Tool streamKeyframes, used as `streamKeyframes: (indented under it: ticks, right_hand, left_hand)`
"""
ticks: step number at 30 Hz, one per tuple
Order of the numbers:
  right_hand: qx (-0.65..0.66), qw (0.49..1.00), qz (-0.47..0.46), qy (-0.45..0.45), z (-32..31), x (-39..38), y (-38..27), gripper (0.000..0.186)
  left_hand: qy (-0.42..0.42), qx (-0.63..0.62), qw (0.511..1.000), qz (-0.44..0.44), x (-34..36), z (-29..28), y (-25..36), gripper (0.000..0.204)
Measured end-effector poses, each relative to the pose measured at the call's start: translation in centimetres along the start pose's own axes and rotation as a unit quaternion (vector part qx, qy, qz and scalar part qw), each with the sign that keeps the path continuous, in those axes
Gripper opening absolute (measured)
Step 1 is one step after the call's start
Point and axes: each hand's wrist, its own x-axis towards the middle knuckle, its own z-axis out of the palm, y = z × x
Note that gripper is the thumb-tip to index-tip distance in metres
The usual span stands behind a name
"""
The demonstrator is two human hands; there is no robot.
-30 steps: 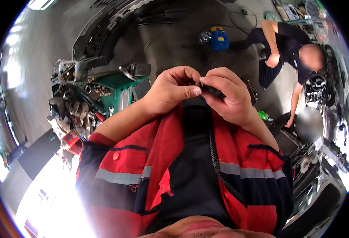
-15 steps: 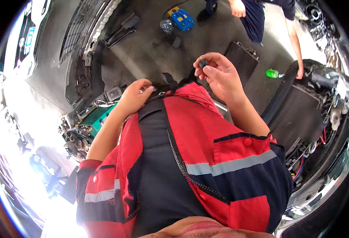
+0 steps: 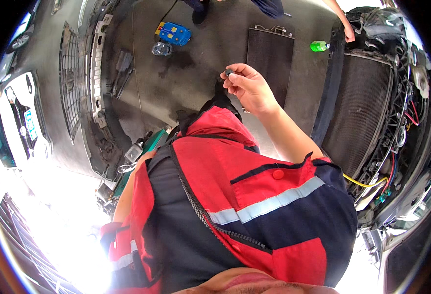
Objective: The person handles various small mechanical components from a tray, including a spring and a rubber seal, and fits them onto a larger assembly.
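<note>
Between the thumb and fingers of my right hand (image 3: 252, 90) is a small dark round piece (image 3: 228, 72), too small to name more closely. That hand is closed in a pinch and raised in front of me, above the floor. Of my left arm (image 3: 125, 198) the forearm shows at my side. My left hand (image 3: 145, 158) is mostly hidden behind my open red and navy jacket (image 3: 210, 125), and its fingers cannot be seen. It is close to a green surface (image 3: 152, 143) with metal parts around it.
A radiator-like panel (image 3: 270, 61) lies on the floor ahead, near a green bottle (image 3: 318, 46). A blue case (image 3: 174, 34) lies farther left. At right stands a car front with an exposed radiator (image 3: 360, 110); a co-worker's hand (image 3: 348, 33) touches it. A removed bumper (image 3: 98, 73) lies left.
My view has turned rightward. My left hand has drawn back behind the jacket beside the green surface. My right hand still pinches the small dark piece.
</note>
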Motion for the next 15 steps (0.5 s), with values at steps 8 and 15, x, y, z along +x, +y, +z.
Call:
streamKeyframes:
  ticks: [8,15]
  right_hand:
    - [0.079,0.994,-0.013,0.073,-3.3,-1.1,-1.6,0.013]
    - [0.123,0.986,-0.080,0.078,-2.6,-3.6,-2.6,0.017]
  left_hand:
    - [-0.017,0.207,0.977,0.039,2.5,-4.4,8.4,0.038]
    - [-0.065,0.051,0.996,-0.015,4.7,-7.3,10.9,0.041]
